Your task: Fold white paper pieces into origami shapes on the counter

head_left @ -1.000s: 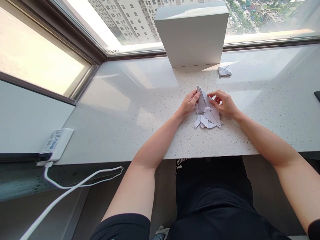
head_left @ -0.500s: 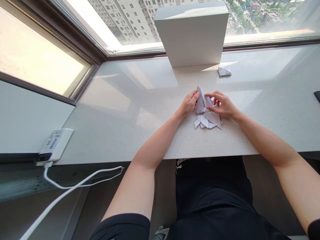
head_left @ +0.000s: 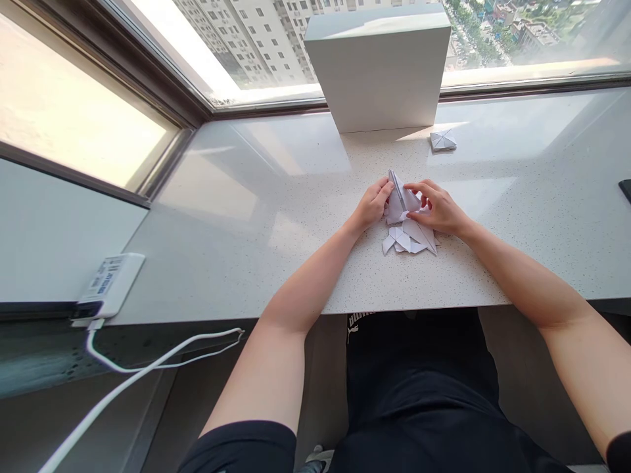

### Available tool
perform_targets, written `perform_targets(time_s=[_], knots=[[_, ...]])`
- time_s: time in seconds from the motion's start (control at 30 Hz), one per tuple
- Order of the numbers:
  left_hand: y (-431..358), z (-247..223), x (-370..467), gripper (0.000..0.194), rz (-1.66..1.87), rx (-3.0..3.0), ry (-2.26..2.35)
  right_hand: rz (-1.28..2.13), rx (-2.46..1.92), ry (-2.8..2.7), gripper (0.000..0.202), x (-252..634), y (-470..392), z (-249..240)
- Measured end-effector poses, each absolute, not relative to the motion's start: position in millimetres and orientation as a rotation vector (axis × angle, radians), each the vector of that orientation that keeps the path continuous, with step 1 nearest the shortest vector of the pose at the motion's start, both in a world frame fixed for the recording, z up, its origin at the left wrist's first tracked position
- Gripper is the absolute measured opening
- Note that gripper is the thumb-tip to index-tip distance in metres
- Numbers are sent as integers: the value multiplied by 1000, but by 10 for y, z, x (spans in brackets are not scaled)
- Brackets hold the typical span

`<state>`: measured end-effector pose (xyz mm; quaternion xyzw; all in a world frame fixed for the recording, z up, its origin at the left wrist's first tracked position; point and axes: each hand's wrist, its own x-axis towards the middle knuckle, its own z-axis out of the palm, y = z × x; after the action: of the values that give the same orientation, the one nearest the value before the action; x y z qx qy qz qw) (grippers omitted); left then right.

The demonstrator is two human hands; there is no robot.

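Note:
Between my two hands a folded white paper piece [head_left: 396,205] stands with its pointed, layered tip up. My left hand [head_left: 373,202] is closed on its left edge, thumb and fingers pinching the layers. On the other side my right hand [head_left: 438,207] grips the same paper, thumb low near its base and fingertips higher on its right flap. Just in front lie more folded white paper pieces [head_left: 404,242], partly overlapping; the held paper and my right hand cover some of them. Whether the held piece is joined to these, I cannot tell.
A flat folded paper square [head_left: 443,140] lies beyond my right hand. Behind it a large white box [head_left: 384,79] stands against the window. A white device [head_left: 109,282] with a cable [head_left: 118,387] sits at the left edge. Something dark [head_left: 625,190] lies far right.
Hardly anything differs. My right hand has shifted very slightly on the paper; my left hand keeps its hold.

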<state>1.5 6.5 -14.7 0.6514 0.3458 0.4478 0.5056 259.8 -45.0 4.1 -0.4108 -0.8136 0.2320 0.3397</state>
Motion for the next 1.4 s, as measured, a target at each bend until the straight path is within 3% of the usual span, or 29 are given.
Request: perform_targets(time_s=[0.53, 0.8, 1.17, 1.4], knots=[[86, -208, 11, 71, 1064, 1586, 797, 687, -1007, -2091, 68, 2620, -439, 35], [91, -197, 26, 76, 1113, 1651, 765, 827, -1108, -1902, 46, 2594, -393, 24], [-12, -128, 11, 53, 990, 1715, 807, 914, -1169, -1670, 65, 2597, -334, 29], [5, -141, 9, 50, 1024, 1682, 842, 888, -1216, -1715, 60, 2650, -360, 113]])
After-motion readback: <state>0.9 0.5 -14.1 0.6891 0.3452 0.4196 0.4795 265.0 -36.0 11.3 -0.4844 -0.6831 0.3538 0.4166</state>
